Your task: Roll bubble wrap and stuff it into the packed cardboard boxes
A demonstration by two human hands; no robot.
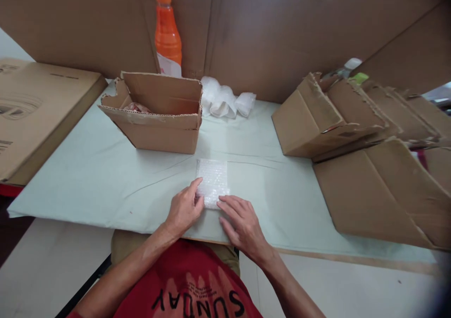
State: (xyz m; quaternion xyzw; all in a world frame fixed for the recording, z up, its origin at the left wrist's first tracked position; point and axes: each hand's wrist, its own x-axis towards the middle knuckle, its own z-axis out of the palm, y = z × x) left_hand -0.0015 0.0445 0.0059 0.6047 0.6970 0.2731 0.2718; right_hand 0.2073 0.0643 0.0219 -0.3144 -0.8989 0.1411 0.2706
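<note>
The red shirt [169,261] near bubble wrap [212,179] reads "SUNDAY".

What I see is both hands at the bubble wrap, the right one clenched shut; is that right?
Not quite: the right hand isn't clenched; the head view shows it open. It and the left hand are at the bubble wrap.

Makeshift packing station, by the look of it; whether within a home or a workshop, cannot tell. Tabletop [352,259] under a pale green cloth [268,182], backed by tall brown cardboard panels [264,31]. Open cartons [306,118] with rough-cut edges on the right, another open carton [165,137] left of centre, large printed cardboard box [45,102] at far left. Bubble wrap [213,174] near the front edge, translucent white bundles [222,102] farther back. Pale floor [88,247] below, a seam line showing.
</note>
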